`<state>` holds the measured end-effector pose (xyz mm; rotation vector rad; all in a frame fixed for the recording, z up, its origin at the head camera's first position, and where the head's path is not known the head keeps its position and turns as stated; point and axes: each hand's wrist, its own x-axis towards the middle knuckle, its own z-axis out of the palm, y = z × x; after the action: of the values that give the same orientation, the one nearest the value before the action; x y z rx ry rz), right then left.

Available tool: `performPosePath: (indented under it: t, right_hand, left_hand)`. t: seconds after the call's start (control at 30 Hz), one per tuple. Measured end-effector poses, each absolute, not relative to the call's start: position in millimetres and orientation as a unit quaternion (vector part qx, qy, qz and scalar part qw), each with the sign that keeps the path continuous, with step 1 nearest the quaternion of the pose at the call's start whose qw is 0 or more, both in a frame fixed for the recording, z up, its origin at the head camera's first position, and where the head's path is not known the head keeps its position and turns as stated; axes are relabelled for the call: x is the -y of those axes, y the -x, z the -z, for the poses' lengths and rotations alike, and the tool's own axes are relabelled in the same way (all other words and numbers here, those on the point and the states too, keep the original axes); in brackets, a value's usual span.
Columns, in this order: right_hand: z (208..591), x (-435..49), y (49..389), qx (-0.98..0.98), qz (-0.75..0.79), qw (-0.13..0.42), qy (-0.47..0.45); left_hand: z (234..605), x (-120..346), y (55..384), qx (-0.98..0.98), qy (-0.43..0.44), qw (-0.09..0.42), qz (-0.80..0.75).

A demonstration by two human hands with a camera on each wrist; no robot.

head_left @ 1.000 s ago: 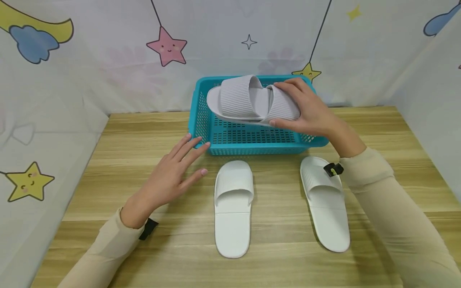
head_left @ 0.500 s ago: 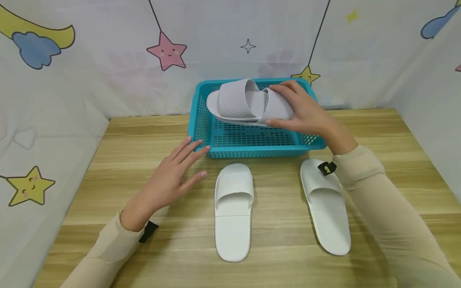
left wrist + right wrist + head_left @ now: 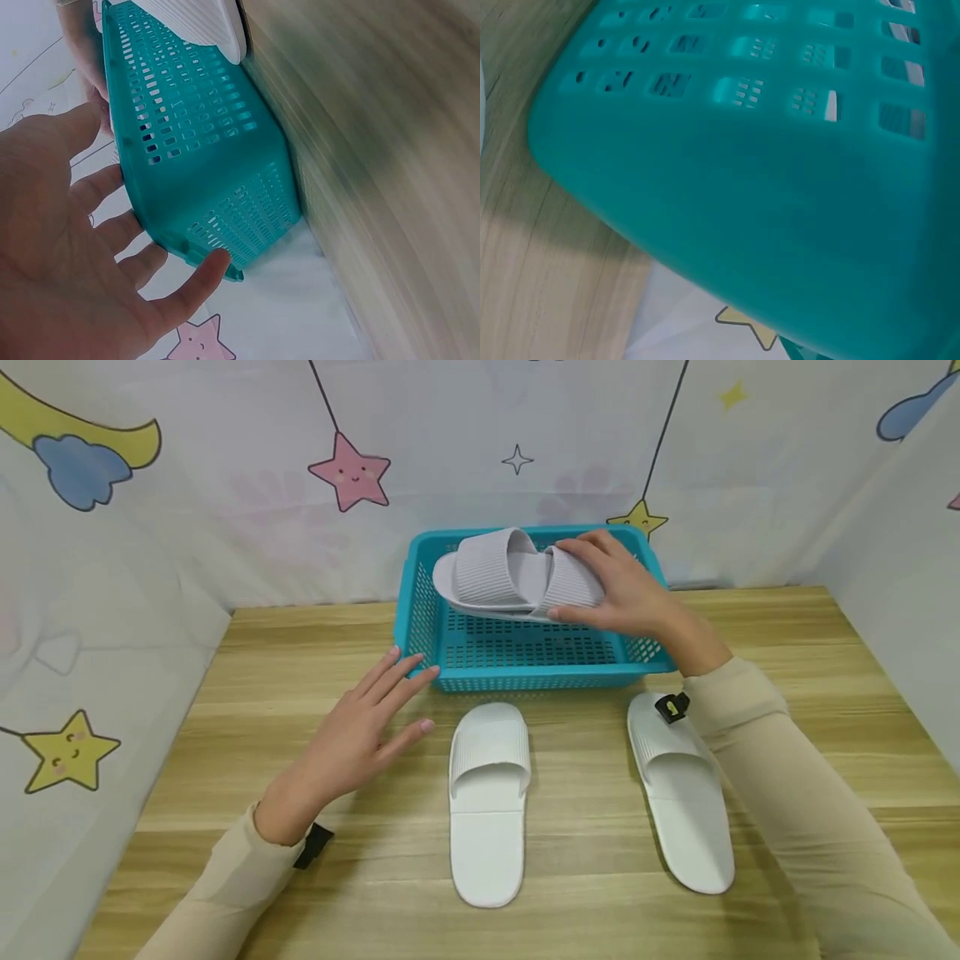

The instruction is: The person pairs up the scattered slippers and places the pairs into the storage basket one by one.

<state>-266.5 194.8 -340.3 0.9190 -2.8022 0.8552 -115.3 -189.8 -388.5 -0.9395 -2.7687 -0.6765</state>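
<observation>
My right hand (image 3: 626, 585) grips a nested pair of pale lilac-grey slippers (image 3: 487, 570) at its right end, thumb on the near side and fingers over the back. The pair lies crosswise within the turquoise basket's rim (image 3: 525, 673), toward the back wall, straps facing up. My left hand (image 3: 345, 739) has its fingers extended at the basket's front left corner. The left wrist view shows the fingertips of this left hand (image 3: 97, 232) right along the rim. In the right wrist view the basket's perforated side (image 3: 727, 172) fills most of the frame; the right hand is hidden there.
Two white slippers stand apart on the wooden table (image 3: 577, 877) in front of the basket: one slipper (image 3: 487, 852) straight, the other slipper (image 3: 690, 835) angled under my right forearm. A white cloth (image 3: 450, 435) printed with stars hangs behind the basket.
My right hand has moved slightly left and lower with the lilac-grey slippers, deeper into the basket. My left hand stays at the corner. The head view has tilted a little.
</observation>
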Motion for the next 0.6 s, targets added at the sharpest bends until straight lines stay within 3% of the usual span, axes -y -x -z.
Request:
performPosePath:
  t: [0.6]
  right_hand:
    - [344,-184,279,0.927,-0.218,0.006,-0.305]
  left_hand:
    - [388,188,114,0.925,0.302,0.069,0.218]
